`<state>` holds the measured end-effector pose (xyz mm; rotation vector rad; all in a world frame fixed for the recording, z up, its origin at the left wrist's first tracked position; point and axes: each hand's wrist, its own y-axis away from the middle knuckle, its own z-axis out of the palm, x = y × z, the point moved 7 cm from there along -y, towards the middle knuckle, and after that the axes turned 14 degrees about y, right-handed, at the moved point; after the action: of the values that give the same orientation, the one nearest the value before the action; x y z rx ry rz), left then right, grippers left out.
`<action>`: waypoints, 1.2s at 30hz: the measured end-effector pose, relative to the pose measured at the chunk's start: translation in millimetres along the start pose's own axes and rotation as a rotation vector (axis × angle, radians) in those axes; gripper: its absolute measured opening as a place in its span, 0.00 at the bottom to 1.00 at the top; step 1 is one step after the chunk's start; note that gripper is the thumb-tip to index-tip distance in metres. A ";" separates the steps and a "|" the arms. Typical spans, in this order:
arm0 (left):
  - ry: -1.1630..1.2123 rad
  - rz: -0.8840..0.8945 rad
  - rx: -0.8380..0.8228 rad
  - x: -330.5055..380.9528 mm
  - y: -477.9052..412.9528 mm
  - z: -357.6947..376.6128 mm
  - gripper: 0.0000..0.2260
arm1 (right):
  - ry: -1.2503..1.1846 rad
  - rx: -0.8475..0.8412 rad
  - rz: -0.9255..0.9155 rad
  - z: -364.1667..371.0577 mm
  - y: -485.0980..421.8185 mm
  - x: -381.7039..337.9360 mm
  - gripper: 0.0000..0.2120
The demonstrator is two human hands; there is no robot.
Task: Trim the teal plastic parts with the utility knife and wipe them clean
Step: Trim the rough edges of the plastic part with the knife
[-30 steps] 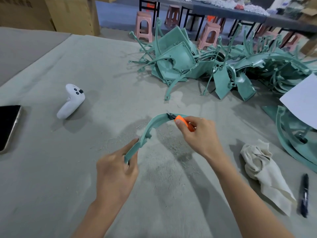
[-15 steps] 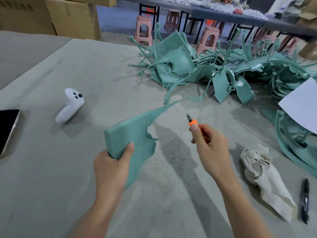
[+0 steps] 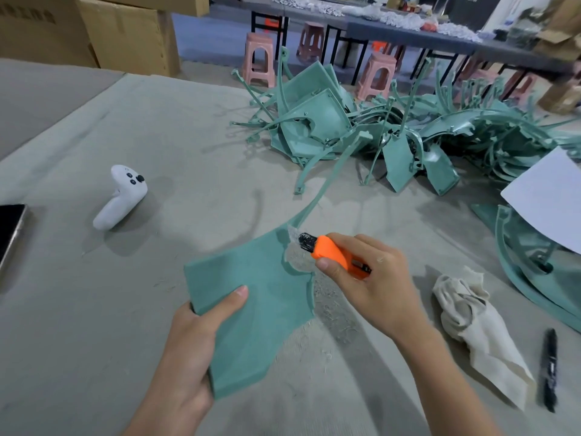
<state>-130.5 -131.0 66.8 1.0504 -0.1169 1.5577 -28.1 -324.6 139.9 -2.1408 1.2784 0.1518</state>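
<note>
A dark phone [image 3: 9,234] lay at the far left edge of the grey table covering [image 3: 78,309]. A white controller [image 3: 121,196] rested well to the left of the left hand's fingers and beyond them. The left hand [image 3: 185,357] gripped the teal plastic part [image 3: 261,297] at its near left corner, with the thumb [image 3: 231,302] flat on the top face and the other fingers curled underneath, out of sight. The flat panel was held tilted above the table. Its thin arm reached away toward the heap of teal parts [image 3: 317,121] far beyond both hands. Right of that thumb, at the panel's ragged notch, sat the dark blade end of the orange utility knife [image 3: 333,254]. The right hand [image 3: 377,287] clasped it, fingers wrapped round the handle and thumb pressed along its side. Right of those fingers lay a crumpled cloth [image 3: 471,322], then a black pen [image 3: 550,369], with a white sheet [image 3: 550,196] beyond them.
</note>
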 end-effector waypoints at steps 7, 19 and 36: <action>-0.016 0.048 -0.029 9.0 8.6 0.0 0.15 | -0.009 -0.015 -0.061 -3.3 3.1 -6.2 0.18; 0.060 0.169 0.055 6.9 13.7 -2.3 0.15 | -0.375 -0.001 0.334 -18.9 -4.8 15.2 0.19; 0.205 0.167 -0.209 -2.0 -2.1 19.6 0.32 | -0.617 -0.257 0.622 26.9 15.9 2.4 0.14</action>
<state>-118.3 -143.5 76.0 0.7281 -0.2263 1.7535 -34.2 -316.3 110.3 -1.6002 1.5284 1.1868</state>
